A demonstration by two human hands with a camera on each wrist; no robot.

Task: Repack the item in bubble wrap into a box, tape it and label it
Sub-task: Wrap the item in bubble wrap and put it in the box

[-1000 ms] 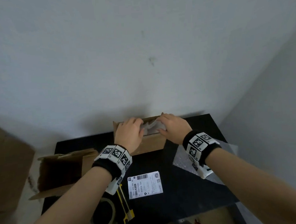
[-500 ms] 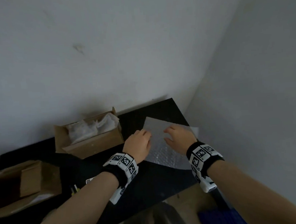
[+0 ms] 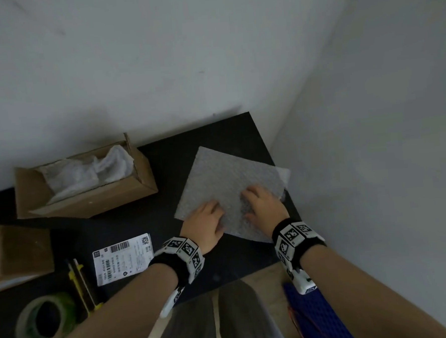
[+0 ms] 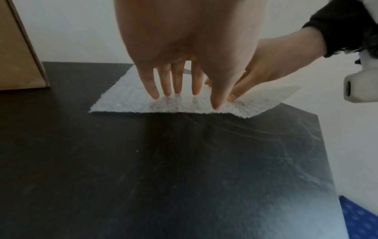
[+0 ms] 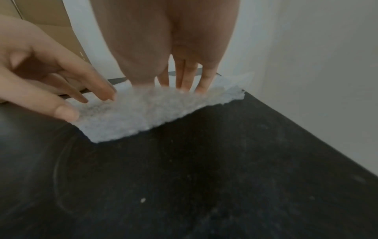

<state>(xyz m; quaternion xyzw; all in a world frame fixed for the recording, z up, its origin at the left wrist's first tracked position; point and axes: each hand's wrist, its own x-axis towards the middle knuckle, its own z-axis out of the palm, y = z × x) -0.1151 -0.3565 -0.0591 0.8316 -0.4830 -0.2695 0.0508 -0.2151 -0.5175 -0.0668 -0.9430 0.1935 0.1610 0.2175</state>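
Both my hands flat on the bubble wrap at the right end of the table.

My left hand lies with straight, spread fingers pressing the near left part of the bubble wrap, and my right hand lies beside it, fingers straight, on the near right part; neither grips anything. The sheet lies flat on the black table, turned at an angle, its far right corner past the table edge. To the far left the open box stands against the wall with a white wrapped item inside. Near it to the left lies a second box. The label lies face up left of my left wrist; further left a yellow knife, and nearest, a tape roll.
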